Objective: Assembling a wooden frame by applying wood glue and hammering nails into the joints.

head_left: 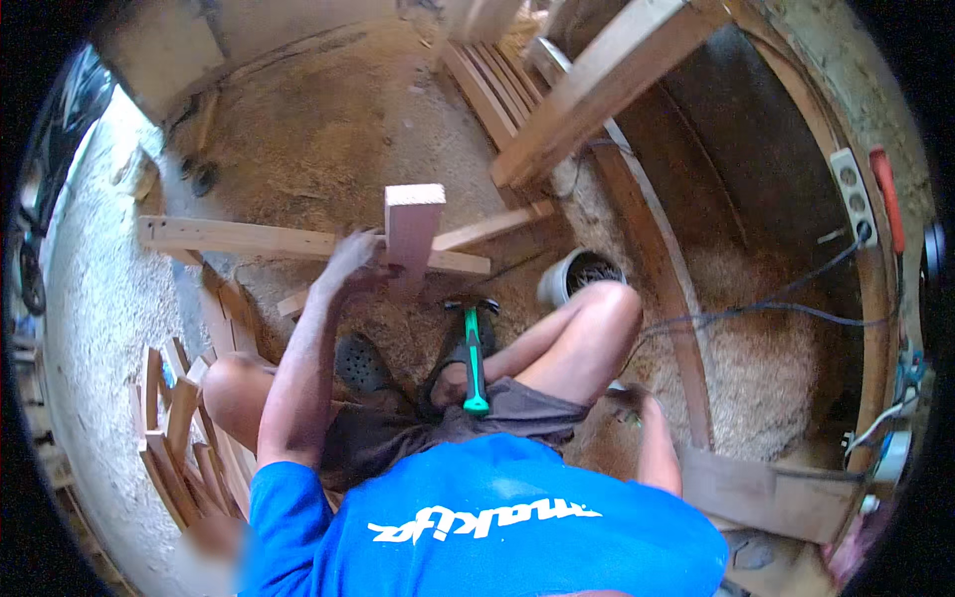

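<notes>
Your left hand is up by the thick wood piece, which stands in front of the long plank, with its pale end up; the hand is blurry, so I cannot tell how far its fingers are open or if they grip the wood; your right hand is low by your right knee, partly hidden, and I cannot tell what its fingers hold; the step looks like steadying the thick piece against the plank, and the next move seems to call for keeping it straight and still; the green hammer lies against your lap with its head near your feet, so using it would need a free hand; big white letters run across your blue shirt; I can make out no other writing.
</notes>
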The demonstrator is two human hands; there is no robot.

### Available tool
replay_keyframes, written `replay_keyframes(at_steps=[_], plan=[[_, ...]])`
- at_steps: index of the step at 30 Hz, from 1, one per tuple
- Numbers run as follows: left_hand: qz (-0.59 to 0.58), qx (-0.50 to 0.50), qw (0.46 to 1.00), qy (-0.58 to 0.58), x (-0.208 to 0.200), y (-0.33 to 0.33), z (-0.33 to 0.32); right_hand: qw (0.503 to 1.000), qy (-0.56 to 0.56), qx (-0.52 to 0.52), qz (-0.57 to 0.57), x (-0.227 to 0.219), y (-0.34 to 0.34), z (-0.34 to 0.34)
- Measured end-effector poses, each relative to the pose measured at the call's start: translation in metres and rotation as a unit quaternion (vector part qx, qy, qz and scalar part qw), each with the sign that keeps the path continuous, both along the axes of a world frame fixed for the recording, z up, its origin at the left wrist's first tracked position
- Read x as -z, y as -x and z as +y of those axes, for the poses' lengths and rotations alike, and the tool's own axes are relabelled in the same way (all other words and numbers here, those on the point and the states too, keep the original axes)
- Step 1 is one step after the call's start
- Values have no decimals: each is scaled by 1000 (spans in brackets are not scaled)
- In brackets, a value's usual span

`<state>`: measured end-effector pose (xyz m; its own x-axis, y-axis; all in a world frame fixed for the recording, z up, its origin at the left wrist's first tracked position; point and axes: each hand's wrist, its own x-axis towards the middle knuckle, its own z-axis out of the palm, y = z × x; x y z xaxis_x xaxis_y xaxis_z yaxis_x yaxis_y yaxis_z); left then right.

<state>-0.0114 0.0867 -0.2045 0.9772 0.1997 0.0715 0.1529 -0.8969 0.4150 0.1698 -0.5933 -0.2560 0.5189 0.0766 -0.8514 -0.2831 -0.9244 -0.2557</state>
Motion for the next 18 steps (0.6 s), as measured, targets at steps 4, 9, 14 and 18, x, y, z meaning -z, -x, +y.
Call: replay_keyframes(at_steps=[4, 9, 14, 18], plan=[[52, -10, 995, 87, -10, 1, -7, 910, -187, 193, -315, -116, -34, 31], [64, -14, 988, 137, 3, 3, -3, 666, -526, 233, -475, -234, -14, 176], [-2, -12, 991, 131, 9, 14, -10, 569, -755, 203, -255, -287, 24, 335], [-39, -29, 979, 197, -7, 24, -21, 532, -833, 108, -112, -315, 36, 402]])
